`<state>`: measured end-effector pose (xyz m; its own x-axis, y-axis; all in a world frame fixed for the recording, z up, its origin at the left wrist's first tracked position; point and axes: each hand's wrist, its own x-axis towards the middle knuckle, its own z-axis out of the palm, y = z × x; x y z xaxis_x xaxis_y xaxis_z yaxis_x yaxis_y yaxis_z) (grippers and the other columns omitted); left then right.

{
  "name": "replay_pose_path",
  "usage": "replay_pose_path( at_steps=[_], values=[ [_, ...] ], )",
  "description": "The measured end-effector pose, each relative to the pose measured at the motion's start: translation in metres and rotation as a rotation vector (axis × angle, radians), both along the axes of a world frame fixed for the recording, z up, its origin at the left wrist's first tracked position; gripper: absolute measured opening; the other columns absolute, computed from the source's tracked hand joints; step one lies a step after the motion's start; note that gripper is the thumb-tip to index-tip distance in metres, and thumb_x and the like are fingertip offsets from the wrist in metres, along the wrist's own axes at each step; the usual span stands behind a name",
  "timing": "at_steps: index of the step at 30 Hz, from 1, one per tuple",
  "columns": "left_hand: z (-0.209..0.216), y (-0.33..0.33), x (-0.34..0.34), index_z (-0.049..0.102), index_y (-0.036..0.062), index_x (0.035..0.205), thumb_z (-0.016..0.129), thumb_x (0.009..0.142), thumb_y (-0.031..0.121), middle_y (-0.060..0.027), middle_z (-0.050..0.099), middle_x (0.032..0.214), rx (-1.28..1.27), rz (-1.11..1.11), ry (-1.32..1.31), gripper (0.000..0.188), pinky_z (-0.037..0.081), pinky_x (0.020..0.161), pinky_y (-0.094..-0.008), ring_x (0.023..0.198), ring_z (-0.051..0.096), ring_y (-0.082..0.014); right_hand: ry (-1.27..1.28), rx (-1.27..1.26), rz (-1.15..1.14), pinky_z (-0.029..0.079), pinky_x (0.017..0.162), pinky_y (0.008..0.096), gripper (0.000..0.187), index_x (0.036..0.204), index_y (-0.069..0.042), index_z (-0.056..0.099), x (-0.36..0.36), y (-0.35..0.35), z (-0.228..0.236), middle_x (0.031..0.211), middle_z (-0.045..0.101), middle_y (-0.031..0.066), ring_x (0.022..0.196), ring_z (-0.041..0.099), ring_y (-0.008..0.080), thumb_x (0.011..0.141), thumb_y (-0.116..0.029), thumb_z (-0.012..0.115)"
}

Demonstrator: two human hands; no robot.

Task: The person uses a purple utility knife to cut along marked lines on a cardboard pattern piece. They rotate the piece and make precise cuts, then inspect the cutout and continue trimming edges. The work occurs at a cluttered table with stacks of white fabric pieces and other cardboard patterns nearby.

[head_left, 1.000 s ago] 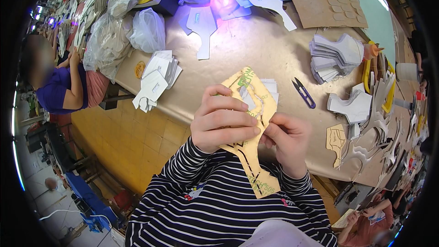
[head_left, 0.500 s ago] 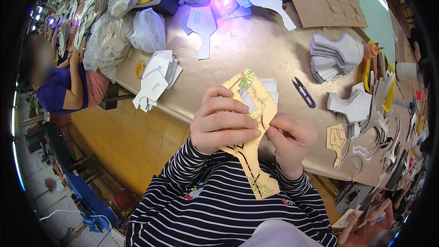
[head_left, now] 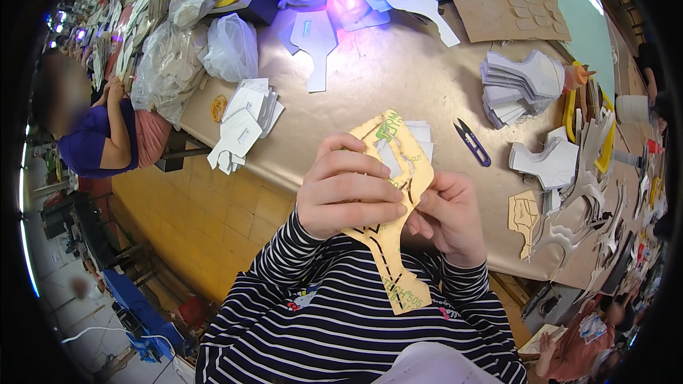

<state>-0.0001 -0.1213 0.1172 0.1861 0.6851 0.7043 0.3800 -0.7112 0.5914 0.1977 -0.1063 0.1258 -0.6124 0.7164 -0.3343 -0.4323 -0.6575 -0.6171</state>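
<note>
The left hand (head_left: 348, 192) sits near the middle of the view with its fingers curled tight across the front of a tan cardboard template (head_left: 393, 206), a long cut-out piece with slots in it and a narrow stem running down toward 6 o'clock. The four fingers lie side by side over the card, knuckles toward 9 o'clock, and the thumb is hidden behind it, so this hand is clamped on the template. The right hand (head_left: 448, 217), just at 3 o'clock of the left, has its fingers bent inward, their tips touching the template's right edge; it pinches that edge lightly rather than wrapping it. A pale grey piece (head_left: 390, 156) shows through the template's upper opening, held flat behind it. The template is raised above the table (head_left: 398, 78), tilted, its wide end pointing to 12 o'clock and its stem hanging over the striped sleeves.

On the table, a small pair of purple thread snips (head_left: 472, 142) lies at 2 o'clock of the hands, apart from them. A stack of grey cut pieces (head_left: 519, 85) rests further toward 1 o'clock, and a loose pile of white pieces (head_left: 242, 124) lies at 10 o'clock near the table edge. A seated person in a purple top (head_left: 92, 142) is at 9 o'clock, well apart.
</note>
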Motion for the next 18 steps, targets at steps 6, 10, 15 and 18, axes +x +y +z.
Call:
replay_pose_path(
  at_steps=[6,10,15,18],
  values=[
    [0.002,0.000,0.002,0.074,0.0178,0.091,0.071,0.075,0.019,0.0056,0.068,0.099,-0.052,0.023,0.034,0.017,0.044,0.091,-0.0402,0.096,0.061,-0.0164,-0.147,0.179,-0.254,0.045,0.050,0.0186,0.009,0.096,0.007,0.063,-0.007,-0.013,-0.001,0.078,0.069,0.0147,0.057,0.059,0.0101,0.088,0.004,0.065],
    [0.002,0.001,0.002,0.075,0.0179,0.091,0.070,0.075,0.019,0.0059,0.069,0.099,-0.035,0.038,0.046,0.017,0.044,0.091,-0.0400,0.097,0.061,-0.0166,-0.571,0.730,-0.391,0.052,0.057,0.0217,0.010,0.094,0.006,0.065,-0.010,-0.015,-0.004,0.080,0.070,0.0149,0.065,0.066,0.0132,0.084,0.007,0.068],
    [0.003,-0.001,-0.001,0.075,0.0181,0.090,0.069,0.074,0.019,0.0068,0.069,0.099,-0.028,0.060,0.105,0.016,0.043,0.092,-0.0395,0.097,0.062,-0.0159,-0.532,0.600,-0.317,0.050,0.052,0.0207,0.009,0.095,0.006,0.066,-0.009,-0.015,-0.002,0.079,0.070,0.0148,0.060,0.064,0.0126,0.087,0.006,0.066],
    [0.003,-0.001,-0.002,0.075,0.0180,0.089,0.069,0.074,0.018,0.0073,0.069,0.099,-0.038,0.061,0.101,0.016,0.043,0.093,-0.0393,0.097,0.062,-0.0154,-0.284,0.271,-0.212,0.045,0.047,0.0192,0.008,0.097,0.007,0.065,-0.007,-0.011,-0.001,0.077,0.069,0.0141,0.055,0.060,0.0113,0.091,0.003,0.062]
  ],
)
